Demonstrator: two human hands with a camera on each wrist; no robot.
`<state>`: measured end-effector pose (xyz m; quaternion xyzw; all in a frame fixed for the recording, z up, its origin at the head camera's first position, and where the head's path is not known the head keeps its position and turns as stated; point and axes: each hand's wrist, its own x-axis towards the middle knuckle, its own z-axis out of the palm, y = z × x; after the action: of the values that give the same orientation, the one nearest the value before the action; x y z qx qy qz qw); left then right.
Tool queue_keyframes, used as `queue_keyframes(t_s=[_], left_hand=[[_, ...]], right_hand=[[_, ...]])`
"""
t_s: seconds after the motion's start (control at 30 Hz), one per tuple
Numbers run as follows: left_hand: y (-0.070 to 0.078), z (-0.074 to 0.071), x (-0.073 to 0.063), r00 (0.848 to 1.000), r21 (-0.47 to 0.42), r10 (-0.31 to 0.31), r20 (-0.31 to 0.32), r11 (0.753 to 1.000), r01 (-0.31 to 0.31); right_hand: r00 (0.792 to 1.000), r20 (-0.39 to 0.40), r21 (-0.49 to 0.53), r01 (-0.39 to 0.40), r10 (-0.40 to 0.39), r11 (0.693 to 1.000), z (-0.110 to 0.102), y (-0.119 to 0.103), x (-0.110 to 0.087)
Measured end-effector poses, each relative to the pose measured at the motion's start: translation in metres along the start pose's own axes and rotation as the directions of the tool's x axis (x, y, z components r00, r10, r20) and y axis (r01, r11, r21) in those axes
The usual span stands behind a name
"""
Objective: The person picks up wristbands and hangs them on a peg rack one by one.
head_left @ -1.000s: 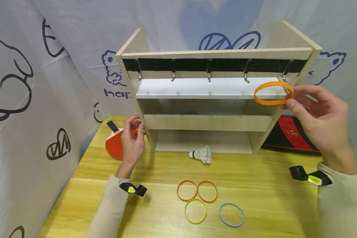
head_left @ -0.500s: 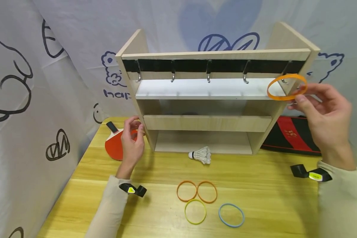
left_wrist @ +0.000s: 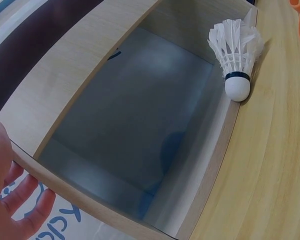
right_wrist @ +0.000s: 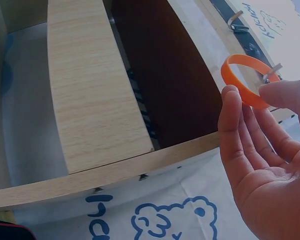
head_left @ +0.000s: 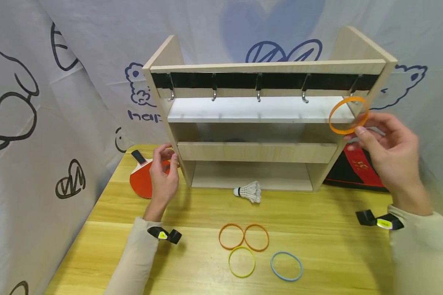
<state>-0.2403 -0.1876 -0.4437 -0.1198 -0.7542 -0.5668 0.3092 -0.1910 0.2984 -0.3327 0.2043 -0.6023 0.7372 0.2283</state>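
Slipping slightly toward eight o'clock over the last half second, the person's right hand brought a flat bright-orange ring lower and turned it to show a rounder loop. Thumb and fingertips pinched the ring just before the curved silver metal hook ending the row at three o'clock, up in the two o'clock corner of a pale wooden shelf rack. I judged the step to be offering the loop up to that hook; whether it was already threaded, I couldn't tell. Most likely the next move called for tipping the loop over the hook's point, then easing the pinch. The rack's near side panel seemed the likeliest thing to catch those fingers.

Around at eight o'clock, the left hand rested loosely bent fingers against the rack, partly hiding a red table-tennis bat. At six o'clock lay a white feather shuttlecock; below, on the yellowish wooden counter, were two thin orange rings, a yellow ring and, toward five o'clock, a blue ring. A black-and-red bag sat at four o'clock.
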Motion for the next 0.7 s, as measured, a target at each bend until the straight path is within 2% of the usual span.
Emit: queue_keyframes(t_s=[0.2, 0.47, 0.57, 0.7], left_hand=[[0.0, 0.001, 0.001, 1.0, -0.002, 0.01, -0.003, 1.0, -0.01], [-0.001, 0.0, -0.001, 1.0, -0.006, 0.006, -0.003, 1.0, -0.006], [-0.001, 0.0, -0.001, 1.0, -0.006, 0.005, -0.004, 1.0, -0.005], [0.0, 0.001, -0.001, 1.0, -0.004, 0.009, -0.003, 1.0, -0.009]], right_hand=[[0.999, 0.03, -0.083, -0.04, 0.043, 0.996, 0.001, 0.002, -0.009], [0.991, 0.133, -0.091, -0.009, 0.021, 0.996, 0.004, 0.019, -0.022], [0.987, 0.159, -0.156, 0.001, 0.024, 0.988, 0.011, 0.026, -0.029], [0.978, 0.195, -0.288, -0.009, 0.068, 0.958, 0.023, 0.035, -0.038]])
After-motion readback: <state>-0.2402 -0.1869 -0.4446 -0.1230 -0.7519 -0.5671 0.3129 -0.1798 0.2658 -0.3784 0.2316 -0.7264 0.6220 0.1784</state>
